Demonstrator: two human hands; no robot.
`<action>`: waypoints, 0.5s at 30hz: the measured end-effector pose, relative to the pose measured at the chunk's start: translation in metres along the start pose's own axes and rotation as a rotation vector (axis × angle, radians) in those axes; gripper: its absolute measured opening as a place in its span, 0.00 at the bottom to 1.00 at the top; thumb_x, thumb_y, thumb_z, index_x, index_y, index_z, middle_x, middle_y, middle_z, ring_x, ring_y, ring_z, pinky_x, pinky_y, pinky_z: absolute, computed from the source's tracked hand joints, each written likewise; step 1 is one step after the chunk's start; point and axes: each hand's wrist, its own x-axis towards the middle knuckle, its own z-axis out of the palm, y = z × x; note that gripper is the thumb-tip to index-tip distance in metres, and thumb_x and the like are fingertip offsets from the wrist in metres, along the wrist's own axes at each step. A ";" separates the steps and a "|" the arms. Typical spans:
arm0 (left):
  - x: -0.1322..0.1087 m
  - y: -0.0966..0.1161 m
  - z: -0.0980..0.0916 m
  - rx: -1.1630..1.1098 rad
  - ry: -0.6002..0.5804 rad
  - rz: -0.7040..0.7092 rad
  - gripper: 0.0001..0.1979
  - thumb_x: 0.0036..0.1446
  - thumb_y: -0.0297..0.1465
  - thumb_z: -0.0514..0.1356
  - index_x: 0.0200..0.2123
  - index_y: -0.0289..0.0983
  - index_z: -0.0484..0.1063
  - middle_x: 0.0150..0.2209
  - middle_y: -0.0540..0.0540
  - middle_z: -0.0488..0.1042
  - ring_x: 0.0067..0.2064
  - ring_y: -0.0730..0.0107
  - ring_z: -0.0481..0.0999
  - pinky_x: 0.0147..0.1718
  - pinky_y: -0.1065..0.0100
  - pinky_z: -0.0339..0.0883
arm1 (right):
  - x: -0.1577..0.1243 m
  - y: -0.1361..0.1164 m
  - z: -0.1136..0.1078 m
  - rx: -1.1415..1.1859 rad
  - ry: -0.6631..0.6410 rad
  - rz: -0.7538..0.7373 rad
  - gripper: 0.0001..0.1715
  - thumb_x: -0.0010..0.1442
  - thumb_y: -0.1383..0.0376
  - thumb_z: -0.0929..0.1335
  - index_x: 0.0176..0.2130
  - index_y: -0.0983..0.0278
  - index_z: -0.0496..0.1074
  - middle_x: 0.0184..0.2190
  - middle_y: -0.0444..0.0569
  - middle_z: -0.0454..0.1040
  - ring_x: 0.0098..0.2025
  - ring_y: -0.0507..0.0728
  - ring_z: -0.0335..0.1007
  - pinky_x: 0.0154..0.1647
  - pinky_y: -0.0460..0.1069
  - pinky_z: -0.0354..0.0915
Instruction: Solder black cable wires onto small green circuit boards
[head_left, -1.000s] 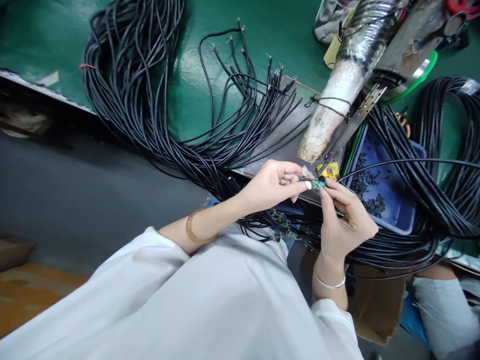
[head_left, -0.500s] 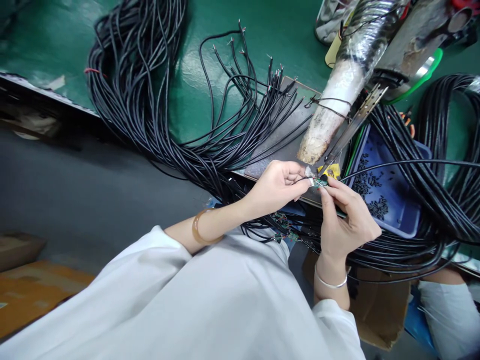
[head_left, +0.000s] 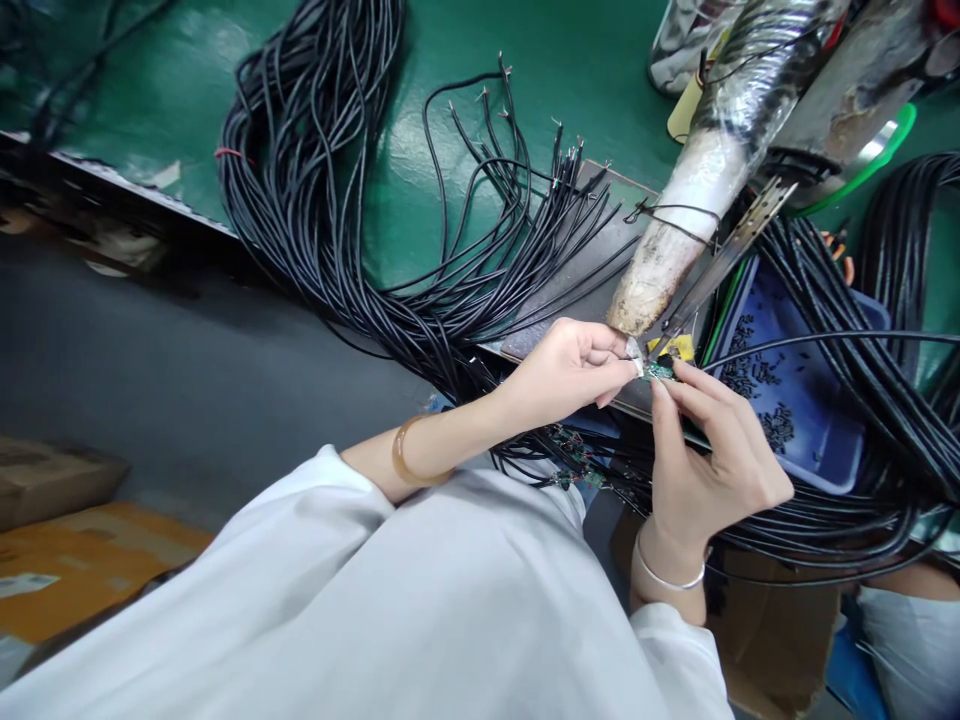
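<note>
My right hand pinches a small green circuit board between thumb and fingertips; a black cable runs from that end off to the right. My left hand is closed at the board's left end, with white wrapping on its fingertips; what it grips there is too small to make out. Just above the board are the tip of a metal soldering tool and the stained mouth of a white duct pipe. A yellow piece lies behind the board.
A big bundle of black cables lies on the green table. A blue tray with small black parts stands at the right, under more cables. Below the hands hang cables with boards. Another person's light clothing shows at lower right.
The whole view has shifted, so things appear farther right. Both hands stay together at the board, and the metal tool's tip now appears nearer the board's left end.
</note>
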 end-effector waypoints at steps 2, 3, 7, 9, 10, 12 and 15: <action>0.000 0.001 -0.002 0.009 -0.022 -0.023 0.13 0.59 0.25 0.59 0.22 0.33 0.66 0.15 0.56 0.64 0.17 0.87 0.55 0.17 0.79 0.48 | -0.001 -0.002 -0.003 0.012 -0.023 0.005 0.09 0.57 0.73 0.75 0.39 0.62 0.77 0.41 0.44 0.83 0.41 0.54 0.82 0.39 0.46 0.76; 0.000 0.001 -0.003 0.016 -0.037 -0.035 0.13 0.59 0.25 0.59 0.21 0.33 0.65 0.15 0.56 0.64 0.16 0.87 0.55 0.17 0.79 0.47 | -0.002 -0.002 -0.004 0.012 -0.038 0.006 0.10 0.57 0.73 0.75 0.39 0.62 0.76 0.41 0.44 0.83 0.41 0.55 0.82 0.37 0.46 0.75; 0.000 -0.001 -0.006 0.042 -0.059 -0.073 0.14 0.59 0.24 0.58 0.20 0.33 0.64 0.15 0.55 0.64 0.16 0.87 0.56 0.16 0.79 0.47 | -0.005 -0.001 -0.007 0.009 -0.087 -0.001 0.09 0.58 0.73 0.75 0.38 0.62 0.75 0.41 0.44 0.83 0.41 0.54 0.83 0.35 0.45 0.74; 0.000 -0.002 -0.007 0.048 -0.057 -0.081 0.15 0.59 0.24 0.58 0.20 0.33 0.64 0.15 0.55 0.64 0.16 0.87 0.55 0.16 0.79 0.47 | -0.007 0.001 -0.007 0.016 -0.098 -0.007 0.09 0.58 0.73 0.74 0.39 0.62 0.75 0.41 0.44 0.83 0.41 0.55 0.83 0.34 0.45 0.74; 0.000 -0.003 -0.007 0.049 -0.059 -0.084 0.15 0.60 0.25 0.58 0.20 0.33 0.64 0.15 0.55 0.64 0.16 0.87 0.55 0.16 0.79 0.47 | -0.008 0.002 -0.006 0.016 -0.101 -0.008 0.09 0.58 0.73 0.74 0.39 0.62 0.75 0.41 0.45 0.83 0.41 0.55 0.83 0.34 0.45 0.74; 0.000 -0.004 -0.006 0.042 -0.063 -0.080 0.15 0.61 0.25 0.58 0.20 0.33 0.64 0.15 0.55 0.64 0.16 0.87 0.55 0.16 0.79 0.47 | -0.008 0.004 -0.004 0.008 -0.093 -0.011 0.09 0.58 0.72 0.74 0.39 0.62 0.75 0.42 0.44 0.83 0.41 0.55 0.82 0.36 0.46 0.75; 0.001 -0.004 -0.004 0.036 -0.049 -0.071 0.17 0.62 0.24 0.57 0.19 0.33 0.64 0.15 0.55 0.64 0.15 0.87 0.56 0.16 0.79 0.47 | -0.007 0.005 -0.001 -0.003 -0.066 -0.011 0.09 0.58 0.72 0.75 0.40 0.61 0.76 0.42 0.44 0.83 0.41 0.54 0.82 0.41 0.47 0.76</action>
